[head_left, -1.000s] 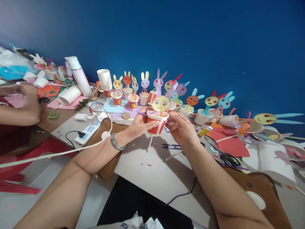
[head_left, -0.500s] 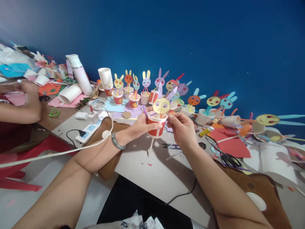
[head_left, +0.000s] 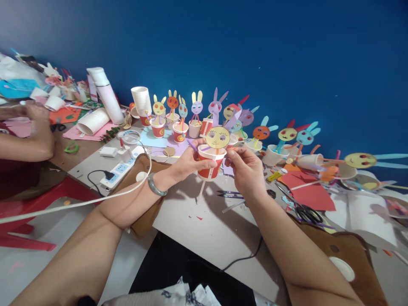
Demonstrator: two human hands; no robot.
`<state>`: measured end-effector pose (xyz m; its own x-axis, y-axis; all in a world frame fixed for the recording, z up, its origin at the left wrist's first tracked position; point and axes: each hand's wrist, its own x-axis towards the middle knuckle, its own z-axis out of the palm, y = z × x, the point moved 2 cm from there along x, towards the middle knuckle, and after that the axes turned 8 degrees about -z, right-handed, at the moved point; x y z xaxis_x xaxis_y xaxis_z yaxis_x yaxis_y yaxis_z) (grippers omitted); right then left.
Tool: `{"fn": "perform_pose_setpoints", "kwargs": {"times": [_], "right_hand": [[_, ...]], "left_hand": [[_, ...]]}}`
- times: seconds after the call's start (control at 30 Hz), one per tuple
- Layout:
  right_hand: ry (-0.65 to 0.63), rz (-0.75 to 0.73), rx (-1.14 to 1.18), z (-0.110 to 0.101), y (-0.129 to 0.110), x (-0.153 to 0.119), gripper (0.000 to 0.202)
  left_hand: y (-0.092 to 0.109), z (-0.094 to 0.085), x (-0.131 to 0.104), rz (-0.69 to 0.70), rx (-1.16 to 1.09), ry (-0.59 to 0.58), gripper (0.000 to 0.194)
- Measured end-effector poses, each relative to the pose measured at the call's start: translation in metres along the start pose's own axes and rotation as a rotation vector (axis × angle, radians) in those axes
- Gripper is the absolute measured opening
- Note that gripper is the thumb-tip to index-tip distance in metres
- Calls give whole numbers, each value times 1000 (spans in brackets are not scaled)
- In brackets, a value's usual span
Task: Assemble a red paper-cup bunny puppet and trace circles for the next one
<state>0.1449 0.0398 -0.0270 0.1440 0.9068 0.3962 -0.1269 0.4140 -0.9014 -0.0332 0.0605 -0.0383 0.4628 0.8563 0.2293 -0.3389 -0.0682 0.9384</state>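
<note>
My left hand is wrapped round a red and white paper cup, held above the table. A yellow round paper face with drawn eyes and purple ears rises from the cup's rim. A purple strip sticks out at the rim's left. At the right side of the cup, my right hand pinches a small orange strip, mostly covered by the fingers. Below the cup a thin pale stick points down to the tabletop.
Several paper-cup rabbits line the blue wall. Black scissors lie at right near red paper; snips lie by my right wrist. A white cable crosses my left forearm near a power strip. Another person's arm is at left.
The view has shifted slightly. The cup and its yellow face are tilted a little differently. Both hands keep nearly the same hold, and the other person's arm has barely moved.
</note>
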Motion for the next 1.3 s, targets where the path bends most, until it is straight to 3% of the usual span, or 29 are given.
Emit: {"fn": "perform_pose_setpoints", "kwargs": {"times": [0.07, 0.17, 0.27, 0.37, 0.67, 0.77, 0.87, 0.9, 0.97, 1.07, 1.13, 1.2, 1.3], "right_hand": [[0, 1, 13, -1, 0, 1, 25], [-12, 7, 38, -2, 0, 1, 24], [-6, 28, 44, -1, 0, 1, 26], [11, 99, 76, 2, 2, 0, 28], [76, 189, 192, 3, 4, 5, 36], [82, 177, 175, 0, 3, 5, 36], [102, 162, 168, -1, 3, 4, 36], [108, 162, 170, 0, 3, 4, 37], [119, 171, 182, 1, 3, 3, 38], [102, 193, 195, 4, 4, 1, 39], [76, 210, 183, 5, 4, -1, 36], [62, 225, 174, 7, 5, -3, 33], [61, 235, 188, 7, 6, -2, 33]], "left_hand": [[3, -4, 2, -2, -65, 30, 82], [7, -14, 4, -36, -149, 165, 82], [10, -22, 4, -34, -168, 265, 67], [14, -25, 4, 7, -89, 282, 57], [11, -22, 5, 42, -42, 308, 62], [12, -23, 2, 140, 44, 399, 55], [21, -17, -11, 398, 319, 546, 46], [25, -13, -17, 495, 429, 555, 44], [29, -4, -27, 578, 633, 456, 37], [28, 8, -34, 564, 857, 256, 20], [26, 12, -35, 547, 937, 193, 14], [26, 14, -35, 560, 956, 213, 16], [30, 12, -34, 579, 873, 333, 32]]}}
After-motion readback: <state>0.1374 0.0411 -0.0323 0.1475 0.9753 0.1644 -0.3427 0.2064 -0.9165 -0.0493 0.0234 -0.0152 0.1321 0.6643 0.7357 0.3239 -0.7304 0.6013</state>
